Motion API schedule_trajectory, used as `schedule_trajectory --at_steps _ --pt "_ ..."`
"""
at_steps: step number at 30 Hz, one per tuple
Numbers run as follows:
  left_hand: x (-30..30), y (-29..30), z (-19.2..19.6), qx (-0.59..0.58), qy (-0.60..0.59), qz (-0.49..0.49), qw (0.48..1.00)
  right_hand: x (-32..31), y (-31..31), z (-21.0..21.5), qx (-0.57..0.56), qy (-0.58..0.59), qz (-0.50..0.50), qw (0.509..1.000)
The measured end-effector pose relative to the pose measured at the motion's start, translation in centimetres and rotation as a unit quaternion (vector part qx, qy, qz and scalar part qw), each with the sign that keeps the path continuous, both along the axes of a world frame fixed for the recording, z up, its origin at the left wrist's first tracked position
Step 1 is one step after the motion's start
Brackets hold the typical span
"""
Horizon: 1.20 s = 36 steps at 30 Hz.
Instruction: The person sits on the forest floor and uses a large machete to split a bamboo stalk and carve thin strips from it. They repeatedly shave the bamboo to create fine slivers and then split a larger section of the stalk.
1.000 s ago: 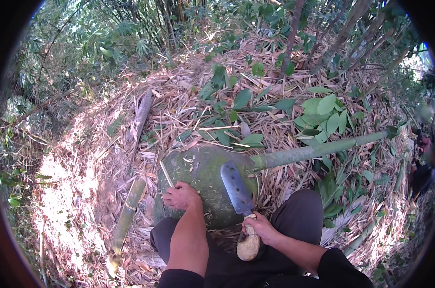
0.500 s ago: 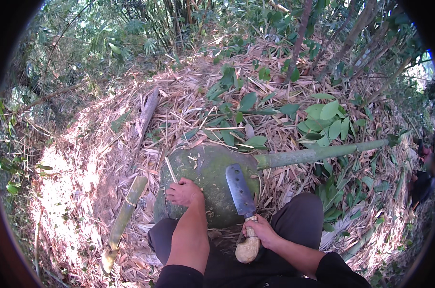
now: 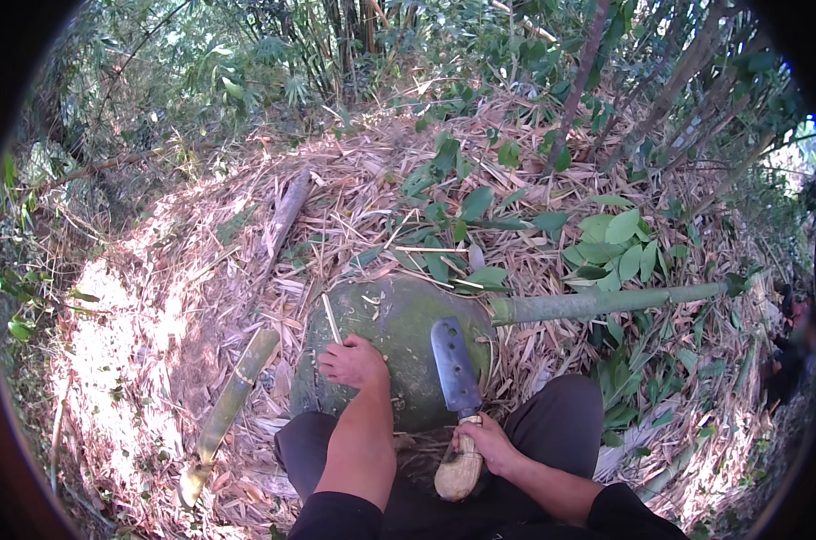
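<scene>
Cut bamboo piece on dry litter. Left hand over mossy boulder, fingers curled closed round pale stick. Cleaver, blade above boulder; right hand, fingers wrapped round its handle. Green bamboo pole farther right.

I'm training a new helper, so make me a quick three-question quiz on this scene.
1. Which hand holds the knife?
2. True or false: the short bamboo piece lies left of the mossy rock.
3. What juts from the left hand? A) a green leaf, B) a thin pale stick, C) a rope.

Key: 1. The right hand. 2. True. 3. B.
</scene>
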<state>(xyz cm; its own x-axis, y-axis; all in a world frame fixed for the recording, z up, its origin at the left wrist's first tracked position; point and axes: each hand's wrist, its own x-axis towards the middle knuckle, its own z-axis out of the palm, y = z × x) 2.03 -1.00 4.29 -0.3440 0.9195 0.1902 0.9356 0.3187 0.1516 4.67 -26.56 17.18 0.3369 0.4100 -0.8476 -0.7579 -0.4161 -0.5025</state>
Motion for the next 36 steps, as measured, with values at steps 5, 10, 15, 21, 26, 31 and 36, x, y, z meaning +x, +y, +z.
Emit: schedule_trajectory --at_steps 5,10,15,21,26,31,36 --pt "0.1 0.1 0.2 -0.008 -0.023 0.004 1.000 0.3 -0.7 -1.4 0.005 0.013 0.005 1.000" --pt "0.0 0.1 0.4 -0.018 -0.029 0.008 0.999 0.2 -0.5 -1.3 -0.003 0.003 0.013 1.000" --pt "-0.2 0.0 0.4 -0.039 -0.030 0.007 0.999 0.2 -0.5 -0.8 -0.017 -0.028 0.017 0.999" --pt "-0.4 0.2 0.1 -0.037 -0.059 0.004 0.998 0.0 0.7 0.5 -0.060 -0.115 0.057 0.990" --pt "-1.0 0.2 0.7 -0.047 -0.075 -0.013 0.996 -0.2 1.8 1.5 -0.064 -0.183 0.070 0.979" --pt "-1.9 0.8 1.0 -0.044 -0.091 -0.027 0.995 -0.1 4.3 4.4 -0.038 -0.130 0.038 0.990" --pt "-1.2 -0.6 0.8 -0.074 -0.098 -0.057 0.991 1.3 5.6 9.3 -0.093 -0.169 0.101 0.976"
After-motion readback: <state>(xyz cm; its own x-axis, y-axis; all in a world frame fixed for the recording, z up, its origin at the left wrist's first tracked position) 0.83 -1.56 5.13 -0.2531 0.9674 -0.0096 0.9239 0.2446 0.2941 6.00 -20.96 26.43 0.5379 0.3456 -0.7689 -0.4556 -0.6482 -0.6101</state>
